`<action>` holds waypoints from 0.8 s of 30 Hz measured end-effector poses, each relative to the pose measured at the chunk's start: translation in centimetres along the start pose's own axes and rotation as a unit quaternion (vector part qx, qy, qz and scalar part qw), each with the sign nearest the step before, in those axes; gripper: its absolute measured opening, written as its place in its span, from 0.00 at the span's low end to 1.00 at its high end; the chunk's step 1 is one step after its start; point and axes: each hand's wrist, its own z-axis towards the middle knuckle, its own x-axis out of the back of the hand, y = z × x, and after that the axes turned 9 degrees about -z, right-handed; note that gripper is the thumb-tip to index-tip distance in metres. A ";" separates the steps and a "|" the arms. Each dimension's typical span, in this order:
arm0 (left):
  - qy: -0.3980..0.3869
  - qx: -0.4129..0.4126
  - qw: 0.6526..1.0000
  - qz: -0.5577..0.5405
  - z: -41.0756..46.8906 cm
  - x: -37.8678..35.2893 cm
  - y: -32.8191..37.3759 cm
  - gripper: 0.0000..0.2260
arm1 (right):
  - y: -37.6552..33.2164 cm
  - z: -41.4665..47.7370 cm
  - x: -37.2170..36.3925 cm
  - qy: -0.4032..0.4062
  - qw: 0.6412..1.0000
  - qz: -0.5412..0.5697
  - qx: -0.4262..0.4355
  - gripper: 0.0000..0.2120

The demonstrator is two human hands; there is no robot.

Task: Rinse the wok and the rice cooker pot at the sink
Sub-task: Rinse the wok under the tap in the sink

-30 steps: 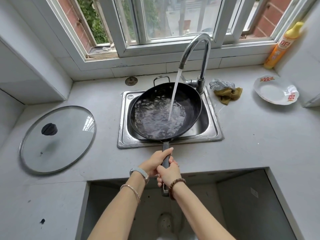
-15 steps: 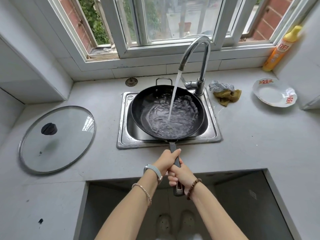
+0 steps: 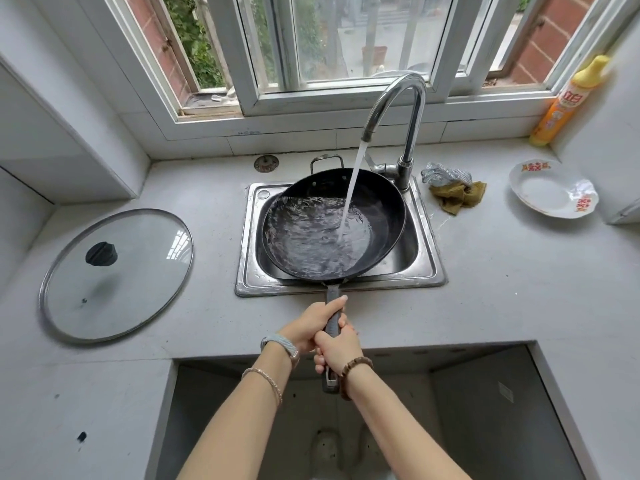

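Hands share one grip on the wok's long handle (image 3: 333,295). The left hand (image 3: 313,323) sits nearer the pan, fingers wrapped round the handle and thumb stretched along its top. The right hand (image 3: 337,351) closes round the handle just behind it, touching the left, and the handle's end pokes out below. A watch (image 3: 281,342) and a thin bracelet (image 3: 265,377) are on the left wrist, a bead bracelet (image 3: 356,366) on the right.

The black wok (image 3: 384,209) is over the steel sink (image 3: 427,271) and covers most of the basin; whether it rests on the rim cannot be told. Its small loop handle points toward the window. Water (image 3: 350,188) runs from the curved faucet (image 3: 414,109) into the pan and pools, rippling, toward its left and near side.

On the counter (image 3: 519,299), a glass lid (image 3: 138,271) with a dark knob lies flat well left of the sink. Just right of the faucet base are a silver scrubber (image 3: 441,174) and a yellow-brown cloth (image 3: 457,199), touching. Farther right is a white plate (image 3: 543,192), and an orange bottle (image 3: 568,102) with a yellow cap stands in the corner. A round drain plug (image 3: 266,163) lies behind the sink.
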 end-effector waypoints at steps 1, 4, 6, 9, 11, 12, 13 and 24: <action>0.003 -0.002 1.000 0.004 0.0 -0.1 0.0 0.17 | 0.0 0.0 0.1 -0.002 1.000 0.003 0.000 0.11; 0.022 -0.014 0.999 0.031 0.0 -0.5 0.0 0.18 | 0.1 0.2 0.8 -0.024 0.999 0.027 -0.001 0.09; 0.040 -0.019 0.998 0.054 0.1 -1.1 0.0 0.18 | 0.2 0.1 1.6 -0.044 0.998 0.045 -0.007 0.09; 0.069 -0.033 0.993 0.088 0.1 -2.3 0.1 0.18 | 0.1 -0.2 2.8 -0.081 0.993 0.084 -0.009 0.08; 0.084 -0.040 0.989 0.111 0.2 -3.1 0.1 0.18 | 0.1 -0.4 3.7 -0.101 0.989 0.105 -0.008 0.08; 0.091 -0.042 0.988 0.114 0.2 -3.4 0.1 0.17 | 0.1 -0.4 4.1 -0.109 0.988 0.112 -0.009 0.08; 0.097 -0.043 0.988 0.114 0.3 -3.7 0.1 0.17 | 0.1 -0.4 4.4 -0.115 0.986 0.118 -0.010 0.08; 0.040 -0.008 0.998 0.052 -0.2 -1.4 0.1 0.20 | 0.2 0.3 1.4 -0.027 0.999 0.024 -0.004 0.10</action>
